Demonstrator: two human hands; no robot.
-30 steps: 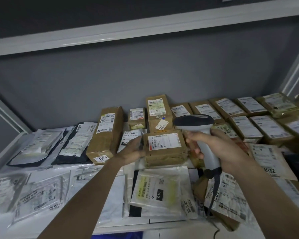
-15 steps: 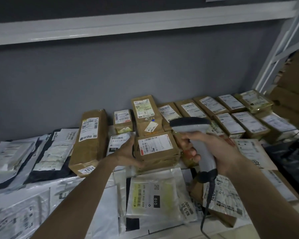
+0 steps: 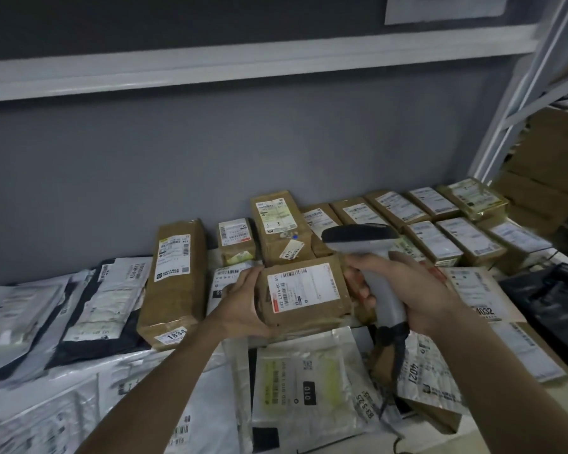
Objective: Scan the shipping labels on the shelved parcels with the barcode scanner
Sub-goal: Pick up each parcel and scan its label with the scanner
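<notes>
The left hand (image 3: pixel 243 301) grips a taped brown cardboard parcel (image 3: pixel 304 294) mid-shelf; at its 3 o'clock, the right hand (image 3: pixel 417 291) is wrapped round a smooth grey plastic scanner (image 3: pixel 373 263).

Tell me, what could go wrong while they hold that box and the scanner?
The scanner points past the brown box that the left hand grips, so it might read a back-row parcel instead. The right hand holds the scanner while its cable trails over the plastic mailers, so it could drag them.
</notes>
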